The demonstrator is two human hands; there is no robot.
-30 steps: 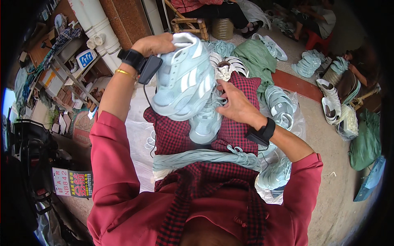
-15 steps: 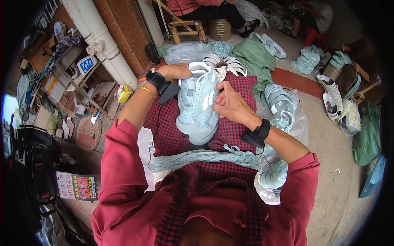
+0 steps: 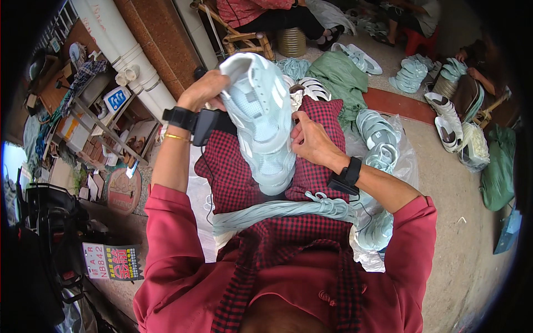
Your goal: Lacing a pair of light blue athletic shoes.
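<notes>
A light blue and white sneaker (image 3: 265, 114) stands over my lap, its toe toward me and its opening at the far end. My left hand (image 3: 204, 91) is closed on the shoe's collar from the left. Close against the shoe's right side, my right hand (image 3: 312, 139) has its fingers curled and pinched together; what is in the pinch, if anything, is too small to make out. Below the toe, a bundle of pale blue laces (image 3: 272, 215) lies across my red-and-black checked apron (image 3: 233, 172).
Stacked light blue shoe uppers (image 3: 378, 133) lie on plastic to my right. Beyond the sneaker are white shoes (image 3: 313, 89) and a green sack (image 3: 336, 72). Other people sit farther off, one near a bamboo chair (image 3: 247, 41). Cluttered shelves (image 3: 91, 111) and a parked motorbike (image 3: 55, 222) stand left.
My left hand has moved left and slightly up, lifting and tilting the sneaker's collar end. The right hand stays pinched beside the shoe. The view has shifted slightly.
</notes>
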